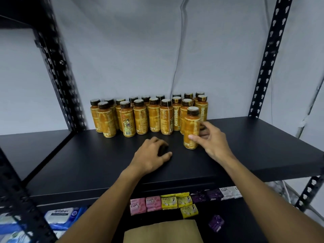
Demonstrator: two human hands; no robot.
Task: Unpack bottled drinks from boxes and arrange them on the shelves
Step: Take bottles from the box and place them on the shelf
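Gripping the orange plastic bottle with a dark screw cap [191, 128] around its middle, my right hand [215, 142] stands it just before the right end of the row of matching bottles [140, 118]. My left hand [152, 155] rests loosely curled and empty on the black metal shelf [78, 163], in front of that row. I judge the bottle full, stiff and slick-labelled, so mid-body is the best hold.

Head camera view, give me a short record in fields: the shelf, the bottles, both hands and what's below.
shelf board: black metal, at the level of the hands
Oatside bottles: upright in rows at the back of the board
front bottle: upright, ahead of the rows at their right end
right hand: grips the front bottle low on its side
left hand: rests on the board, fingers loosely curled, holding nothing
below: soap bars, wipes packs, cardboard box
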